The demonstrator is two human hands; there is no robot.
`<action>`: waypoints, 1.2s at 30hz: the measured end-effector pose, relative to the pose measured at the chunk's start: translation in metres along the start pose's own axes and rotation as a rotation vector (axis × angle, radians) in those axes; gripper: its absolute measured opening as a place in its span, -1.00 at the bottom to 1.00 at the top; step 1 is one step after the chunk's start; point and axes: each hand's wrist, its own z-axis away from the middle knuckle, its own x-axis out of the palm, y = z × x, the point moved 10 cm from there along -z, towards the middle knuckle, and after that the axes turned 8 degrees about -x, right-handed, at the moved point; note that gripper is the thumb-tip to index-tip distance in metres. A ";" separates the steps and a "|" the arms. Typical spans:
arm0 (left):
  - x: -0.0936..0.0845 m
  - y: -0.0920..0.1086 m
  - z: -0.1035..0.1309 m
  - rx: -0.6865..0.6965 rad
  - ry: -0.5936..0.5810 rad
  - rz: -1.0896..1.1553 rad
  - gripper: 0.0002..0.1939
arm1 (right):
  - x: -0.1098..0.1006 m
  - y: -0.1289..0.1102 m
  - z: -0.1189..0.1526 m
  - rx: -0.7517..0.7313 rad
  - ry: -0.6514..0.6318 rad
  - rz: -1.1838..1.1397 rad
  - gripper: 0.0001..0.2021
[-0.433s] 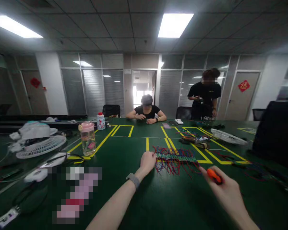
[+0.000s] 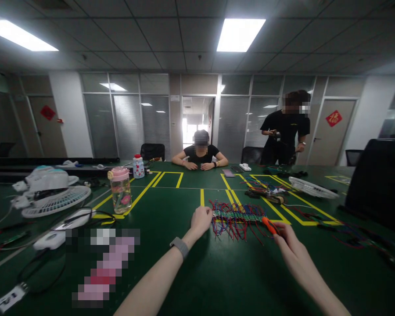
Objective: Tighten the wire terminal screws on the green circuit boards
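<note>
Passage lies between the forearms (image 2: pixel 159 276), but wires (image 2: pixel 238 223) (splayed) block beyond.

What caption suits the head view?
Left hand at long green wire-fringed circuit-board strip, right hand holding slim orange tool.

Office-type room, tiled ceiling (image 2: pixel 158 33) with flat panel light (image 2: pixel 241 35), glass partitions (image 2: pixel 128 127) with blinds, wood-tone door (image 2: pixel 332 131) bearing a red diamond sign (image 2: pixel 334 118), dark office chair (image 2: pixel 153 151). Big green table (image 2: pixel 243 276) looks like an electronics workbench: yellow tape (image 2: pixel 202 197) outlines, wired circuit boards (image 2: pixel 240 216), loose wires (image 2: pixel 261 183), white power strip (image 2: pixel 49 240), white fan grille (image 2: pixel 59 202).
</note>
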 end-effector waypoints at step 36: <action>-0.077 -0.119 0.044 -0.390 0.444 1.423 -0.79 | 0.211 -0.042 -0.061 -0.321 -0.387 0.321 -0.69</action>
